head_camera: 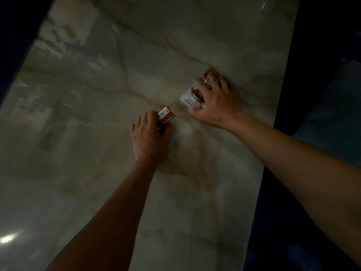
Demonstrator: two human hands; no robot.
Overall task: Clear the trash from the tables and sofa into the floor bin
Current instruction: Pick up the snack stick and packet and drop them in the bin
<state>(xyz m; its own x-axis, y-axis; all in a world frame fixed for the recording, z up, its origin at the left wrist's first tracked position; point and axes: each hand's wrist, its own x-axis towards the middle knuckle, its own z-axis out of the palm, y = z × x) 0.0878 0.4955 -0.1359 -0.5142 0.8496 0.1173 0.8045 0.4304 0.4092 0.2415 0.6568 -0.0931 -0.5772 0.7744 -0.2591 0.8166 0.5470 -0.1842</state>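
Surface: a pale marble table (97, 173) with brown veins is filling most of the view; the light is dim, and a bright spot is reflecting near the lower left edge.

Left hand: the left hand (149, 136) is lying low on the table near its middle, with its fingers curling around a small brown wrapper (168, 114) and holding it. The wrapper's end, with a white barcode label and a crimped gold edge, is sticking out past the fingers, pointing up and to the right.

Right hand: the right hand (216, 103) is reaching further across the table, to the right of the left hand. Its fingers and thumb are closing around a white snack packet (192, 99) with a brown picture and orange print. An orange corner of the packet is showing above the fingers.

Position of the trash: both pieces are at the table surface, just beside each other but not touching. I cannot tell if they are resting on the table or are already lifted.

Around the table: dark areas are lying on the left and right sides; details there are too dark to tell.
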